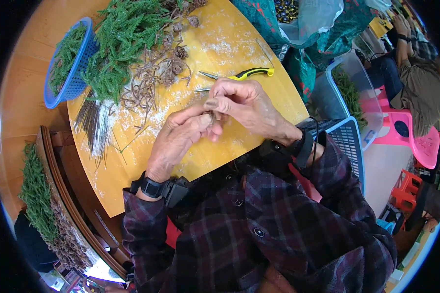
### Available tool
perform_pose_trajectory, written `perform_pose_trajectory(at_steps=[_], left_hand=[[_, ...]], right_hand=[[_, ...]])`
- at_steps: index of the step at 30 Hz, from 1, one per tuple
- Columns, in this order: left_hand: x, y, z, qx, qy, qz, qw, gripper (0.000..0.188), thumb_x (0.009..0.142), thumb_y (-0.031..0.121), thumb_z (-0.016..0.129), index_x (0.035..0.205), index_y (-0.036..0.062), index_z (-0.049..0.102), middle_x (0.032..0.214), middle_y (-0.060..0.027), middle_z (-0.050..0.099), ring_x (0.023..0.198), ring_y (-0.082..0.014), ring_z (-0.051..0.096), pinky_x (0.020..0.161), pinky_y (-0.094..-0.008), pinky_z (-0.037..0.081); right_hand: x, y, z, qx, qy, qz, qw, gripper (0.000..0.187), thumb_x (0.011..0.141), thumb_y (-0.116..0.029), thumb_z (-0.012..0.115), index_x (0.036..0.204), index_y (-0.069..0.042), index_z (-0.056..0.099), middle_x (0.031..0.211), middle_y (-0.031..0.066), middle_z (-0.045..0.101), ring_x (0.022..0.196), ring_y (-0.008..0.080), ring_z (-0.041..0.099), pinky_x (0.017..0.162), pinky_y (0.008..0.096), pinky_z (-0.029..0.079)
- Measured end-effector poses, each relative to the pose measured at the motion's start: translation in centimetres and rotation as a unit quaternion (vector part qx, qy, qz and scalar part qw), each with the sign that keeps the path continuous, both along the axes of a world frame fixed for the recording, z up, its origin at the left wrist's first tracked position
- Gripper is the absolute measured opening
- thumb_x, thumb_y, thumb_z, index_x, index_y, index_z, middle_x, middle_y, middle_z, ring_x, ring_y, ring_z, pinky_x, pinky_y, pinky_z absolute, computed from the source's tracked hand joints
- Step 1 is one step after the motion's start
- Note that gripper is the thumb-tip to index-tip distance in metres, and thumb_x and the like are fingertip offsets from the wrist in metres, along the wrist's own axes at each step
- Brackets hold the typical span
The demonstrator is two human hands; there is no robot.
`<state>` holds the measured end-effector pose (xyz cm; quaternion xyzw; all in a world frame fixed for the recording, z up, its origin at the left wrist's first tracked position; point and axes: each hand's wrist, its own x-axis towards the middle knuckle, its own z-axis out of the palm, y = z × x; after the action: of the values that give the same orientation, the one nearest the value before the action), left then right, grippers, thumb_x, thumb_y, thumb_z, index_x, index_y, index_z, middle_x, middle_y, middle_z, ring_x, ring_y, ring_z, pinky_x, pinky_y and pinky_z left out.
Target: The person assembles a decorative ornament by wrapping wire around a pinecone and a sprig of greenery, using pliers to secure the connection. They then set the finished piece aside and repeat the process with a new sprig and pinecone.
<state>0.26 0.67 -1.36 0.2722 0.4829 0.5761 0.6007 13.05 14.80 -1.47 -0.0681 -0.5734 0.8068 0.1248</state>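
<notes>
My left hand (pixel 178 136) and my right hand (pixel 252 107) meet above the near part of the yellow table (pixel 195 163). The fingers of both are pinched close together. Whatever lies between the fingertips is too small and too covered to name. Just beyond my right hand lie yellow-and-black handled cutters (pixel 253 73), their blades pointing left. Left of the hands are curly brown stems (pixel 144 90) and small pine cones (pixel 180 52). A pile of green artificial fir sprigs (pixel 122 49) rises behind them. A bundle of dark thin wires (pixel 90 119) rests at the table's left edge.
A blue basket (pixel 85 51) with green sprigs leans at the far left. White flakes dust the table. Green bags (pixel 308 61) stand at the far right, near a clear bin (pixel 374 115) and a blue crate (pixel 349 146). A person (pixel 418 83) sits beyond, by a pink chair (pixel 418 141).
</notes>
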Motion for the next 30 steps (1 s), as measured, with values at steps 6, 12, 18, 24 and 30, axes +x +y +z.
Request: perform_pose_trajectory(at_steps=[6,12,18,24,30], left_hand=[[-0.1,-0.5,-0.4,0.038,-0.138,-0.007,0.990,0.034,0.094,0.021,0.049,0.115,-0.0053,0.051,0.089,-0.0105,0.059,0.078,-0.0176,0.056,0.073,-0.0291,0.045],[0.5,-0.3,-1.3,0.074,-0.157,0.022,0.985,0.034,0.095,0.021,0.048,0.117,-0.0048,0.050,0.088,-0.0101,0.059,0.076,-0.0184,0.056,0.072,-0.0299,0.045],[1.2,-0.1,-0.9,0.109,-0.150,0.042,0.982,0.033,0.095,0.022,0.047,0.114,-0.0046,0.052,0.085,-0.0099,0.059,0.075,-0.0176,0.055,0.071,-0.0301,0.045],[1.6,-0.1,0.5,0.043,-0.027,0.107,0.993,0.036,0.095,0.028,0.048,0.111,-0.0040,0.050,0.076,-0.0106,0.058,0.066,-0.0192,0.052,0.065,-0.0314,0.043],[1.8,-0.2,-0.8,0.067,-0.090,0.106,0.988,0.033,0.095,0.028,0.048,0.107,-0.0023,0.052,0.076,-0.0103,0.058,0.066,-0.0179,0.052,0.064,-0.0308,0.043]], right_hand=[[-0.4,0.0,-0.9,0.050,0.019,-0.012,0.998,0.012,0.086,-0.010,0.063,0.083,0.000,0.056,0.081,0.0001,0.058,0.069,0.0069,0.052,0.061,0.0217,0.042],[-0.2,0.0,-0.6,0.172,0.062,-0.085,0.979,0.008,0.085,-0.008,0.063,0.084,0.000,0.059,0.084,0.0024,0.057,0.066,0.0082,0.051,0.058,0.0214,0.041],[0.4,-0.1,0.6,0.366,0.120,-0.139,0.912,0.007,0.086,-0.007,0.062,0.083,0.000,0.061,0.081,0.0037,0.057,0.064,0.0084,0.050,0.054,0.0222,0.039],[0.1,-0.4,-0.1,0.160,0.055,-0.097,0.981,0.005,0.085,-0.004,0.062,0.085,0.000,0.061,0.077,0.0031,0.058,0.067,0.0079,0.052,0.055,0.0215,0.041],[-0.1,-0.1,-0.2,0.136,0.026,-0.071,0.988,0.004,0.086,-0.004,0.061,0.085,0.000,0.061,0.078,0.0017,0.059,0.070,0.0078,0.055,0.059,0.0225,0.044]])
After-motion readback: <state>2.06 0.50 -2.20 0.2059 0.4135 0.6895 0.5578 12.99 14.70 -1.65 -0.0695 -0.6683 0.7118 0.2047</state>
